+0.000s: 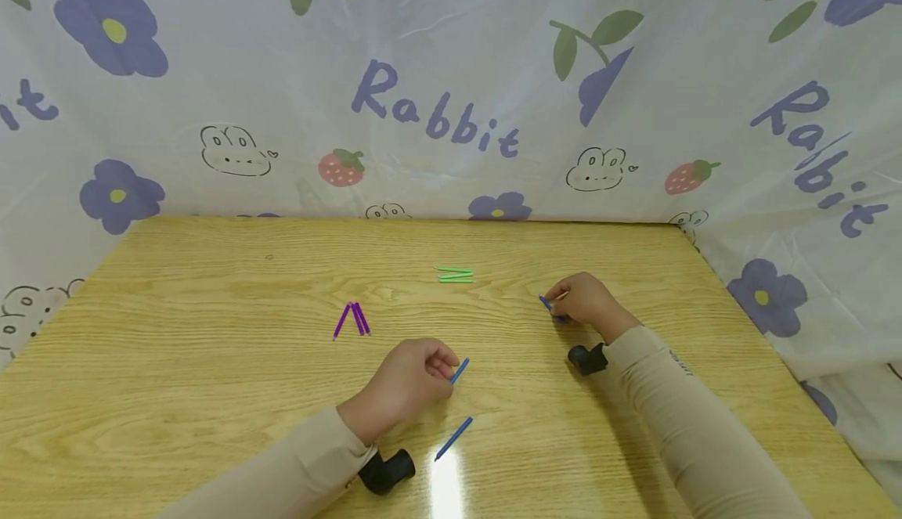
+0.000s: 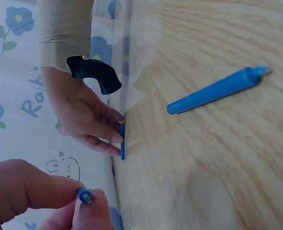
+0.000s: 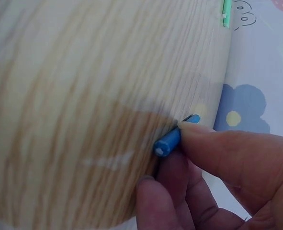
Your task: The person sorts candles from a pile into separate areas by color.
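My left hand (image 1: pixel 407 382) pinches a slim blue pen-like stick (image 1: pixel 460 370) between thumb and fingers. In the left wrist view, that stick's pale tip (image 2: pixel 86 196) points towards the camera. Another blue stick, with a collar and a pale tip (image 2: pixel 218 90), lies on the table below this hand. Farther right, my right hand (image 1: pixel 588 301) holds a third blue stick (image 3: pixel 167 143) between thumb and fingers, low at the wooden tabletop. Part of this stick is hidden by the thumb.
Several thin purple sticks (image 1: pixel 360 318) lie left of centre on the wooden table (image 1: pixel 176 300). Several green sticks (image 1: pixel 456 275) lie near the back. A white printed curtain (image 1: pixel 451 49) hangs behind the table and along its sides. Black wrist mounts (image 1: pixel 386 472) jut from both sleeves.
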Demonstrator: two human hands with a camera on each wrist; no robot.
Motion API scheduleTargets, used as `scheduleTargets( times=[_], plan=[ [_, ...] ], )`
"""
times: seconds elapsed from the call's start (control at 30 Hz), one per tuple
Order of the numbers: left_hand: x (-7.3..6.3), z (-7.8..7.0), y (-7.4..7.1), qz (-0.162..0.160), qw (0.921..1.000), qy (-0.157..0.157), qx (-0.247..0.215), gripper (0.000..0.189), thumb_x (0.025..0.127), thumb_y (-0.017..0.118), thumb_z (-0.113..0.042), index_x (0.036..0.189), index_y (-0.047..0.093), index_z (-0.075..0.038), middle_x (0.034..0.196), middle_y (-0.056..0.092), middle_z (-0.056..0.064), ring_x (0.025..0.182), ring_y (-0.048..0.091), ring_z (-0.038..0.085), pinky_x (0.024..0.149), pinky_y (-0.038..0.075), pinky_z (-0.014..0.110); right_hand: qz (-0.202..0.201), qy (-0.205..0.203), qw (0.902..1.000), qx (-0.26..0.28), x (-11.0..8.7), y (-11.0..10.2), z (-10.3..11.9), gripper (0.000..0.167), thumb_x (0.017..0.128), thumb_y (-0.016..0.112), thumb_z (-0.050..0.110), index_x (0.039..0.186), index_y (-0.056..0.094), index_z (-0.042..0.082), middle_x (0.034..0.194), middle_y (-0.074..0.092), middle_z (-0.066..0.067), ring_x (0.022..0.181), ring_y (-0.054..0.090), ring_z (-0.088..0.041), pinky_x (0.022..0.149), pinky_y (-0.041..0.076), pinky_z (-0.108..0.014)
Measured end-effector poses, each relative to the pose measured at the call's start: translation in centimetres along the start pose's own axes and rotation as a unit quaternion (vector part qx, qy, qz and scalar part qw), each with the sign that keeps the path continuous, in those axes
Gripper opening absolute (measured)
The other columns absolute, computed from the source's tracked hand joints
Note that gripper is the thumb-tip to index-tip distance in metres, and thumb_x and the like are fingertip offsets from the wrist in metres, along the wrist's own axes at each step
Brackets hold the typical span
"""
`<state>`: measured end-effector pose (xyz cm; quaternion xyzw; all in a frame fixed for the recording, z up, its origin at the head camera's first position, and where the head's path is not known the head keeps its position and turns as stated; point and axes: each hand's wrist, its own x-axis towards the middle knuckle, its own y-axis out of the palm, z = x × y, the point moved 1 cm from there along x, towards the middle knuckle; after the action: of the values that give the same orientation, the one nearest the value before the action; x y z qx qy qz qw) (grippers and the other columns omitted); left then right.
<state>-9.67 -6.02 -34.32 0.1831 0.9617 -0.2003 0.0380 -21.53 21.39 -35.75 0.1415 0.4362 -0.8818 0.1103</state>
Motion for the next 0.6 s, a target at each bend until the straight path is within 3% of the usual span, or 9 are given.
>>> scheduleTargets(
  times=[0.17,0.6],
  plan=[
    [0.9,-0.2,0.3,-0.018,0.9997,0.011,-0.011,0.023,0.075,0.06,0.01,0.097,0.064,0.003,0.085,0.061,0.006,0.077,0.056,0.015,0.068,0.049,0.028,0.002,-0.001,1.0,-0.002,-0.1,-0.1,0.0,0.027,0.091,0.06,0.003,0.116,0.066,-0.003,0.093,0.068,-0.013,0.069,0.06,-0.012,0.064,0.053,-0.026],
    [3.7,-1.5,1.2,-0.034,0.998,-0.011,-0.053,0.022,0.082,0.061,0.007,0.103,0.064,0.002,0.091,0.061,0.008,0.08,0.056,0.016,0.069,0.048,0.027,0.004,-0.004,1.0,-0.003,-0.3,-0.2,0.2,0.027,0.091,0.06,0.004,0.117,0.066,-0.002,0.093,0.067,-0.012,0.071,0.059,-0.013,0.064,0.051,-0.026]
  ],
)
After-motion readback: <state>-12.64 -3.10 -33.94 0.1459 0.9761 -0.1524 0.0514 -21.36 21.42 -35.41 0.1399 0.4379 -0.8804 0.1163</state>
